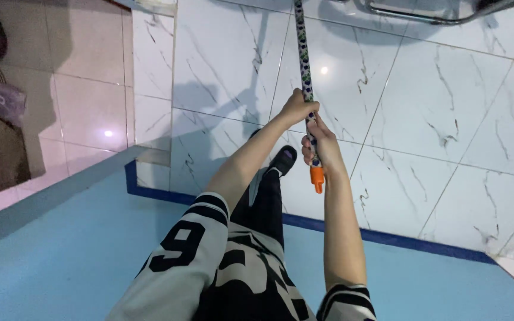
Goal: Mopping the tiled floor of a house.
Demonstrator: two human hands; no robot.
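Hands, left hand (297,107) and right hand (319,147), fists clamped round patterned pole (303,53); pole's far end cut off.

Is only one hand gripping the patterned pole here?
No: the left hand and the right hand both grip the patterned pole, the left higher, the right just above its orange end cap.

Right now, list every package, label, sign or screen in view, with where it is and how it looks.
No signs or screens in view.
Plastic bag: far left on the tan floor tiles, crumpled, translucent grey; contents cannot be told.
Patterned wrap on the pole: runs up from both hands, white with blue and green spots; orange cap below the right hand. The left hand grips above.
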